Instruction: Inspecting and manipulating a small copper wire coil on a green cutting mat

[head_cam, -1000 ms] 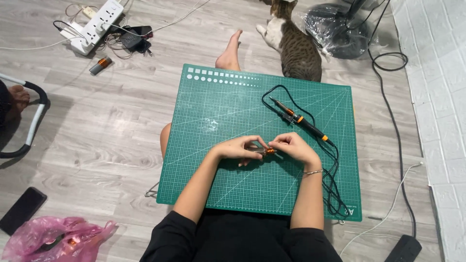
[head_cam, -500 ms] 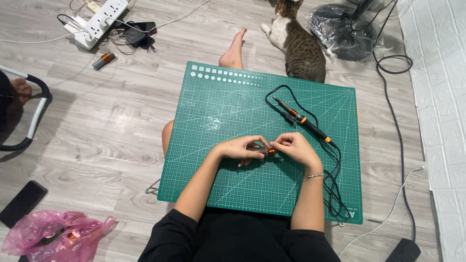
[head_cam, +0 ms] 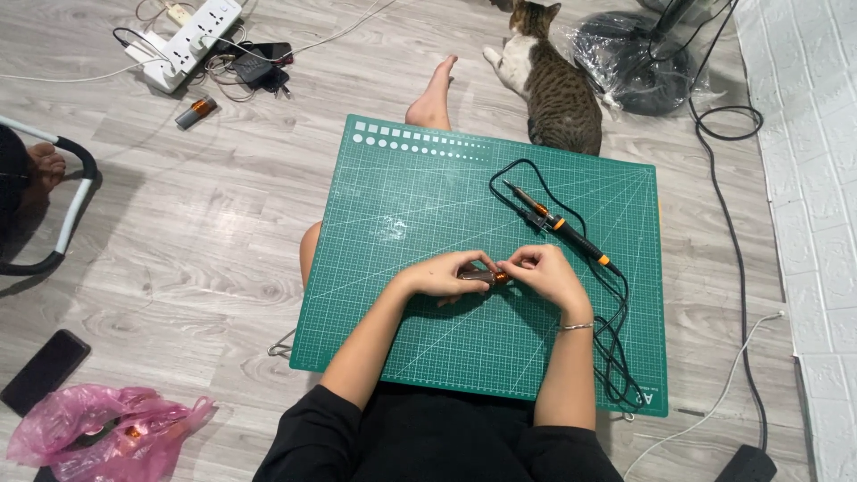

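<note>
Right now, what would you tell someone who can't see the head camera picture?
Both hands, left hand and right hand, pinch a small orange-tipped part over a green cutting mat. A soldering iron lies beside them, and a cat rests behind.

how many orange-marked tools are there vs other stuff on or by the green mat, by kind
small orange-tipped tool held by left hand and right hand: 1
soldering iron: 1
cutting mat: 1
cat: 1
total: 4
</note>
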